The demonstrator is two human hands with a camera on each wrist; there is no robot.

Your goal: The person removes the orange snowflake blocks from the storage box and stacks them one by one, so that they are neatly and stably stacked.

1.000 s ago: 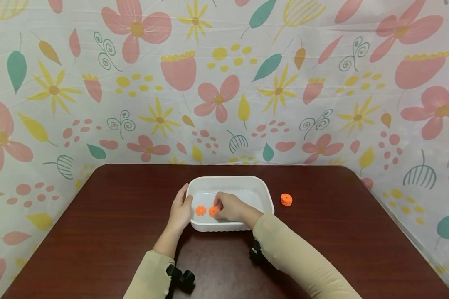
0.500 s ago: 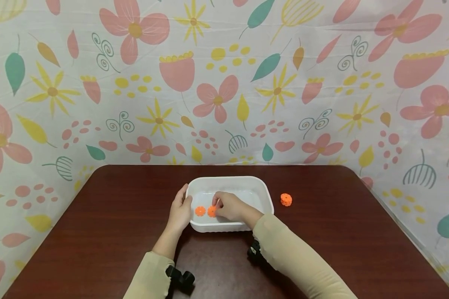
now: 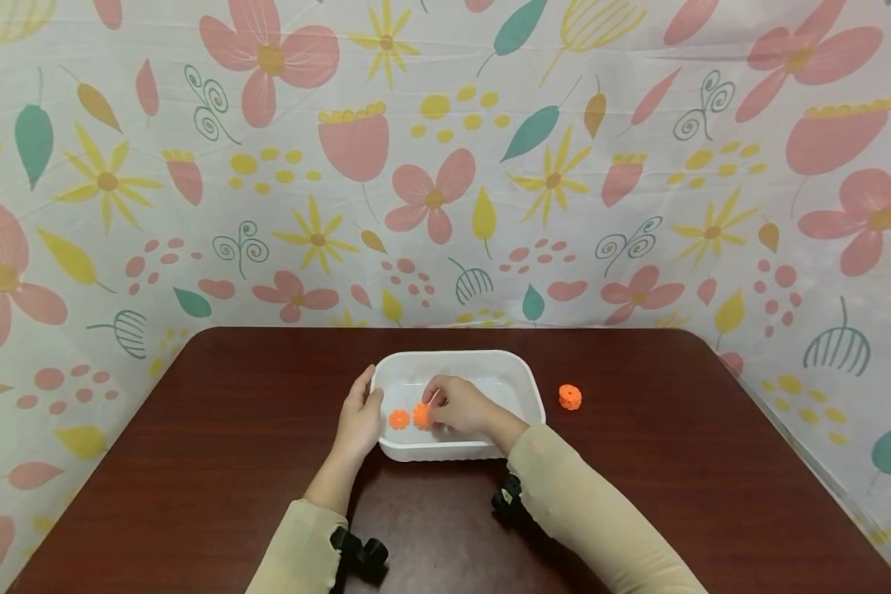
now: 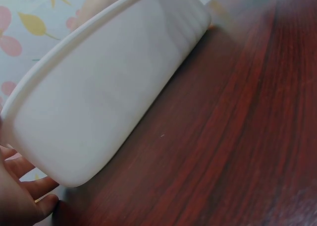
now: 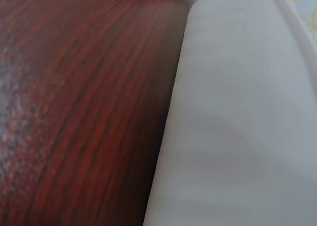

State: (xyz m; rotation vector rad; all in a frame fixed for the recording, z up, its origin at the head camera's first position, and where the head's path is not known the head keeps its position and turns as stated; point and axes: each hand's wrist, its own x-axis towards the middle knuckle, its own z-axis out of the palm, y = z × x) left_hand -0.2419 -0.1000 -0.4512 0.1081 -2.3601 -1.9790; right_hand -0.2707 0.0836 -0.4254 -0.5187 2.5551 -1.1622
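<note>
In the head view a white rectangular tray (image 3: 501, 388) sits on the table. My left hand (image 3: 358, 419) grips its left end, thumb at the rim. The left wrist view shows fingers (image 4: 39, 186) around the outside of that end. Inside the tray, my right hand (image 3: 460, 406) pinches an orange flower-shaped disc (image 3: 421, 416) between thumb and fingers, which hide part of it. A second orange flower-shaped disc (image 3: 398, 420) lies flat on the tray bottom, just left of the pinched one. Only the tray's outer wall (image 5: 233, 117) and the table show in the right wrist view.
To the tray's right, a small stack of orange scalloped discs (image 3: 570, 397) stands on the dark red-brown wooden table (image 3: 267, 396). Behind the table hangs a floral-patterned cloth (image 3: 445, 272). Each wrist carries a black camera mount, the left one (image 3: 360, 554) near the table's front.
My right hand has lifted slightly, and the pinched disc has risen a little with it. My left hand keeps its grip on the tray. The other disc and the stack have not moved.
</note>
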